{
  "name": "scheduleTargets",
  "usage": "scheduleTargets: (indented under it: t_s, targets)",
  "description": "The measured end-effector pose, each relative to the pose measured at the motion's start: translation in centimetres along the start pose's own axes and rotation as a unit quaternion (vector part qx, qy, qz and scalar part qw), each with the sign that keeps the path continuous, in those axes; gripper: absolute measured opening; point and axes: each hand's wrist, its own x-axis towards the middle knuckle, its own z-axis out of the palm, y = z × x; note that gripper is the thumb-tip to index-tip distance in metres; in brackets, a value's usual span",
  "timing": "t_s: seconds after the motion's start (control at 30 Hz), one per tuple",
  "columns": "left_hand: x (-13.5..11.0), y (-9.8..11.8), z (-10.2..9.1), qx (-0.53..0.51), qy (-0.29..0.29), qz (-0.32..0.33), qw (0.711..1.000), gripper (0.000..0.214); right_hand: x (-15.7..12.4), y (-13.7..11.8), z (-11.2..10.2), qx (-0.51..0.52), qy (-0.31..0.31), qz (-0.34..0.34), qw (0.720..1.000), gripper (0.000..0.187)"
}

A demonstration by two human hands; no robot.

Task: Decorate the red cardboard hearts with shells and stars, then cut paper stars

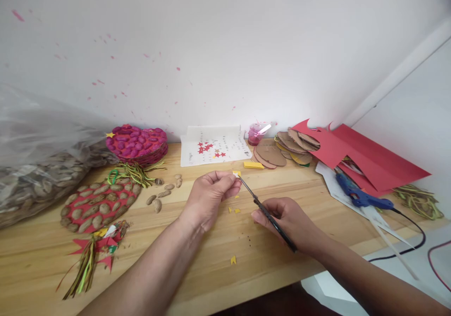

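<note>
My left hand (213, 192) pinches a small piece of yellow paper (237, 173) between thumb and fingertips. Black-handled scissors (266, 212) are gripped in my right hand (286, 219), and their blade tips meet the yellow paper. Whether the blades are parted is too small to tell. Below, several yellow paper scraps (233, 259) lie on the wooden table. A folded yellow strip (253, 165) rests just beyond my left fingertips.
At left are a bag of peanuts (42, 180), a peanut-covered red disc (100, 205) and a stack of pink-painted ones (136, 144). Behind lies white paper (190, 151) with small stars. Cardboard discs (271, 154), red sheets (380, 156) and a corded blue glue gun (362, 196) occupy the right.
</note>
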Motion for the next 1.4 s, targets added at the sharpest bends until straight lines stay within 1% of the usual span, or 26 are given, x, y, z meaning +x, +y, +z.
scheduleTargets:
  t_s: [0.33,0.73,0.93,1.13,1.4]
  targets:
    - [-0.11,-0.11,0.09,0.005,0.002,-0.002,1.000,0.031,-0.06,0.28,-0.04,0.009,-0.009,-0.003,1.000,0.049]
    - [-0.14,-0.19,0.07,0.009,0.000,0.001,1.000,0.029,0.02,0.28,-0.06,0.003,-0.003,-0.001,1.000,0.049]
    - [-0.30,-0.11,0.19,0.008,0.009,-0.002,1.000,0.029,0.03,0.14,0.07,-0.007,0.006,0.004,1.000,0.050]
    - [-0.23,-0.18,0.21,0.010,0.007,0.002,1.000,0.030,-0.08,0.23,0.13,-0.014,0.017,0.001,1.000,0.049]
    - [-0.33,-0.25,0.48,0.011,0.017,0.001,1.000,0.028,-0.02,0.34,0.16,-0.046,0.043,-0.004,0.998,0.048]
